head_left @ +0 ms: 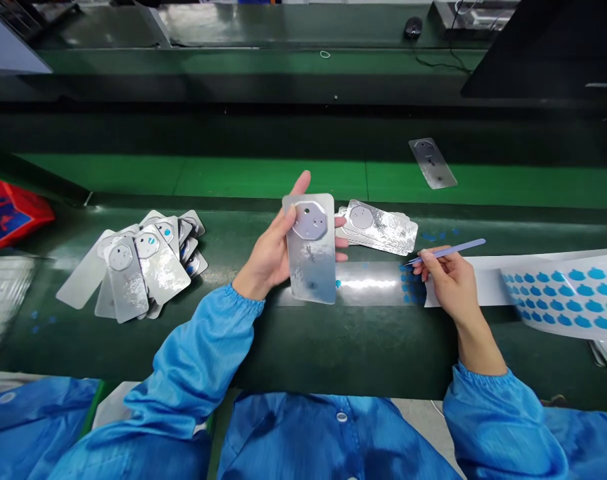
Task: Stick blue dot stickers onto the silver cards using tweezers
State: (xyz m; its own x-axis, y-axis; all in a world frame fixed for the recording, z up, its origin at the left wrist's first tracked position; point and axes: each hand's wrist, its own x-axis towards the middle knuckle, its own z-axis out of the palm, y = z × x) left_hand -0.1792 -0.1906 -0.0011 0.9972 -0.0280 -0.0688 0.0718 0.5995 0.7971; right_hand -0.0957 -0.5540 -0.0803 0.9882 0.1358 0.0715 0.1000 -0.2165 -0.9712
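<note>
My left hand [268, 257] grips a silver metal plate [312, 267] by its edges, holding it upright above the bench. The plate has rounded corners and a raised round area with small holes near its top. In my right hand [451, 280] is a pair of purple tweezers [453, 249], their tip pointing left over small blue stickers [412, 285] on a clear strip [368, 283]. From under my right hand a white backing sheet [488, 283] runs right to a curled sheet of blue stickers [566, 293]. Behind the held plate lies a stack of similar plates [378, 230].
A loose pile of metal plates [126, 267] covers the left of the green bench [358, 353]. One single plate [432, 163] rests on the back ledge. A red box [13, 213] and a blurred white tray [3, 300] stand far left. A black mouse [413, 27] sits on the shelf.
</note>
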